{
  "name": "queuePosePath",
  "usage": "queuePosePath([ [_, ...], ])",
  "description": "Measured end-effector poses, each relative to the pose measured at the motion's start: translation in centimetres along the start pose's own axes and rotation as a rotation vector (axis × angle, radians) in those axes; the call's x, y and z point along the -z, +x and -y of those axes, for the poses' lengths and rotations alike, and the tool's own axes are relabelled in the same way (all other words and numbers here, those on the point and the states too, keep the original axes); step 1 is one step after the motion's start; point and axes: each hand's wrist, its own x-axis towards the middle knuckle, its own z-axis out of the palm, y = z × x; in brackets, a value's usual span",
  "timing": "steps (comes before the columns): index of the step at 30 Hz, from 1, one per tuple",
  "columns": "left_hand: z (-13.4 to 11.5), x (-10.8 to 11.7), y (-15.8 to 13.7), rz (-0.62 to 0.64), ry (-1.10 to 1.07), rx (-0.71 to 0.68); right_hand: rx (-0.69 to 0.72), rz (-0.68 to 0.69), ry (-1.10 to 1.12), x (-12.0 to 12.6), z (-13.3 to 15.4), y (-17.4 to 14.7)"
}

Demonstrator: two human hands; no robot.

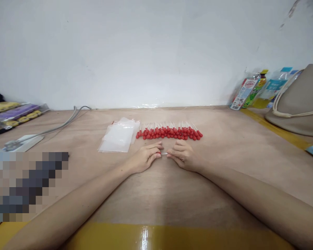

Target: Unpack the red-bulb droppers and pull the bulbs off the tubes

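Left forearm (91,196) and right forearm (240,191) angled inward over the tabletop (135,211). Clear, red-ended stick (164,153) held level between hands: red end pinched by left hand's (146,158) grip, other end clamped by right hand's (182,155), fingers curled. Clear bags (117,136) piled left, just beyond; red-tipped sticks (169,132) laid in a row alongside.
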Motion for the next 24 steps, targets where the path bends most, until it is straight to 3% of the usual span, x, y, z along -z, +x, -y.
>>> queuePosePath([
  [9,0.9,0.3,-0.4,-0.015,-0.018,0.032,-0.053,-0.101,0.042,-0.3,-0.5,-0.5],
  [14,1.7,0.4,-0.9,-0.124,0.045,0.05,-0.142,-0.118,0.042,-0.1,-0.6,-0.5],
  [18,2.3,0.6,-1.3,-0.334,0.148,0.216,-0.236,-0.083,0.0,-0.7,-0.5,-0.5],
  [24,3.2,1.5,-1.7,-0.41,0.244,0.42,-0.347,-0.022,-0.105,-0.7,0.0,0.0],
])
